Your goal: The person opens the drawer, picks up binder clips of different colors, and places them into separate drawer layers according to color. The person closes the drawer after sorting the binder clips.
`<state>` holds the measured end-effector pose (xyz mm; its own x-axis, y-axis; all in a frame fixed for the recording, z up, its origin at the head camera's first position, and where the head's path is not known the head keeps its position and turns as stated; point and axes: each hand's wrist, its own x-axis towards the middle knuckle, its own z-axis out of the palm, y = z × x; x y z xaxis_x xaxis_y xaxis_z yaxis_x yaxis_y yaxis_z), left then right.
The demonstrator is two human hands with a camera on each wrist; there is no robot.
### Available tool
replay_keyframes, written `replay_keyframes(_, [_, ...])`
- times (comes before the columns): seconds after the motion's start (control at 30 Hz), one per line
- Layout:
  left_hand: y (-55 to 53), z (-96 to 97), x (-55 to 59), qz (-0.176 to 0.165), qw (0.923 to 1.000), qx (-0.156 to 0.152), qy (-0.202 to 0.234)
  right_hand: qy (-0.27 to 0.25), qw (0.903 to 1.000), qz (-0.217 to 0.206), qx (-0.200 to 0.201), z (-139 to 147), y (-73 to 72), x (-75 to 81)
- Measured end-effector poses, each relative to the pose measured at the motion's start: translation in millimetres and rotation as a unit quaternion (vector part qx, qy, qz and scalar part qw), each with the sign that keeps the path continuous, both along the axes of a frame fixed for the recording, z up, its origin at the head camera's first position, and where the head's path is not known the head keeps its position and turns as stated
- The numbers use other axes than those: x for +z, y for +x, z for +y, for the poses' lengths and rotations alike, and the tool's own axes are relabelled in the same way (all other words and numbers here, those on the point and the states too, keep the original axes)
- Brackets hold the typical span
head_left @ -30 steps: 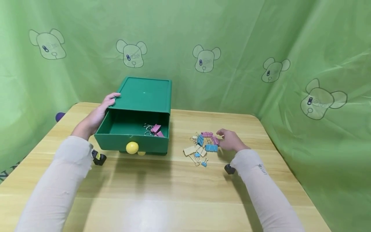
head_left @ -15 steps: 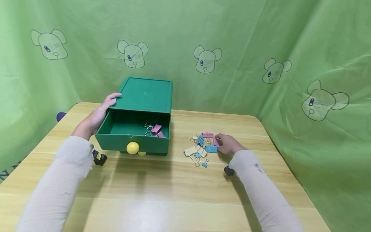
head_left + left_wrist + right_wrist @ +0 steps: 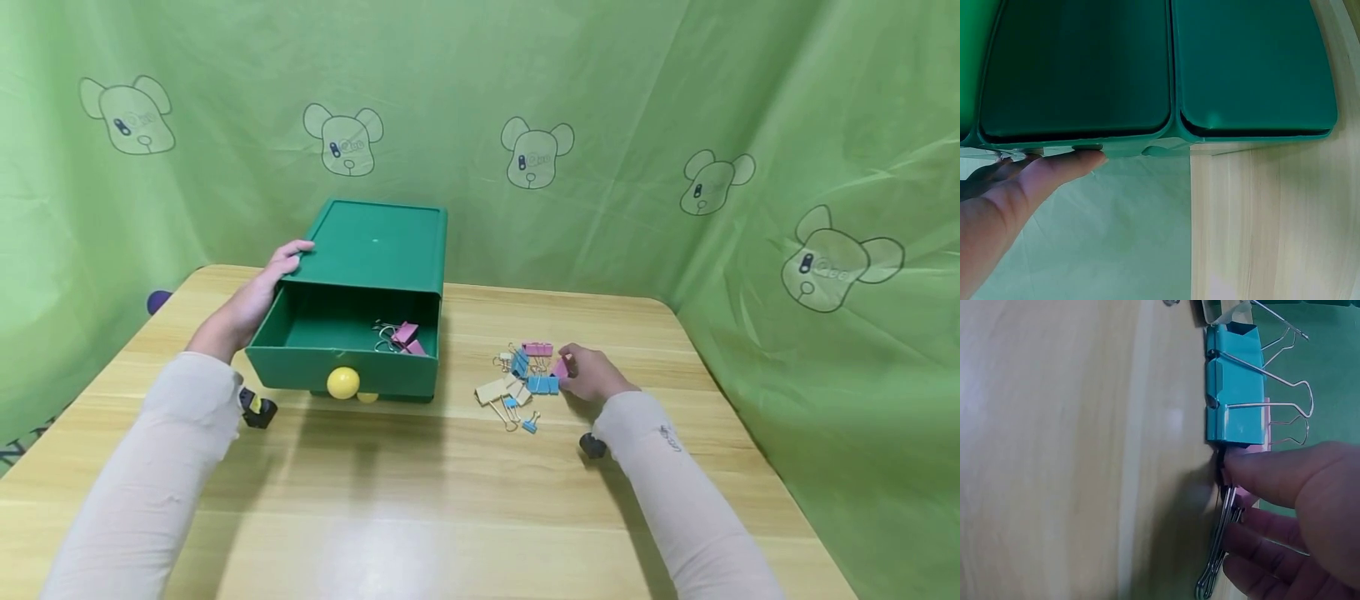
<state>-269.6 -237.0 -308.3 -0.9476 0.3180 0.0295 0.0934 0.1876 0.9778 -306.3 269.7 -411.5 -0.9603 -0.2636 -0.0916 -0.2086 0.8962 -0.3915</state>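
Observation:
In the head view a green drawer box (image 3: 375, 242) stands on the table, its drawer (image 3: 292, 367) pulled out, with pink binder clips (image 3: 405, 333) inside. My left hand (image 3: 251, 300) rests against the box's left side, fingers at the top edge; the left wrist view shows the thumb (image 3: 1066, 169) extended along it. My right hand (image 3: 596, 373) pinches a pink binder clip (image 3: 560, 368) at the right of a loose pile. In the right wrist view a large blue binder clip (image 3: 1235, 384) lies just beyond the fingertips, and the held clip is mostly covered by thumb and fingers.
Further binder clips lie in the pile: a pink clip (image 3: 537, 349), a cream clip (image 3: 492, 390), and small blue clips (image 3: 529, 424). Yellow round knobs (image 3: 343, 382) stick out of the box's front. A green curtain (image 3: 450, 100) hangs behind the wooden table (image 3: 480, 517).
My right hand's fingers have drawn together on the pink clip, which has turned a little. The large blue clip has shifted slightly left. My left hand has stayed on the box.

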Motion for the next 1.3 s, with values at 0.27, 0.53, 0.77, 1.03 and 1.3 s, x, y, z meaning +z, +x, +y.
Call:
replay_keyframes(0.27, [0.0, 0.0, 0.1, 0.001, 1.0, 0.001, -0.001, -0.01, 0.9997, 0.003, -0.022, 0, 0.9, -0.2])
replay_keyframes(0.53, [-0.1, -0.2, 0.6, 0.001, 1.0, 0.003, -0.001, -0.027, 0.9964, 0.002, -0.08, 1, 7.0, 6.5])
replay_keyframes(0.77, [0.4, -0.2, 1.0, 0.0, 1.0, 0.004, -0.002, -0.035, 0.9956, 0.006, -0.087, 0, 13.9, 11.8])
replay_keyframes(1.03, [-0.5, -0.4, 1.8, 0.008, 0.9999, 0.004, -0.006, -0.047, 0.9953, 0.021, -0.082, -3, 20.8, 24.0])
replay_keyframes(1.3, [-0.2, -0.1, 1.1, 0.011, 0.9999, 0.004, -0.011, -0.042, 0.9964, 0.038, -0.064, -9, 24.9, 32.3])
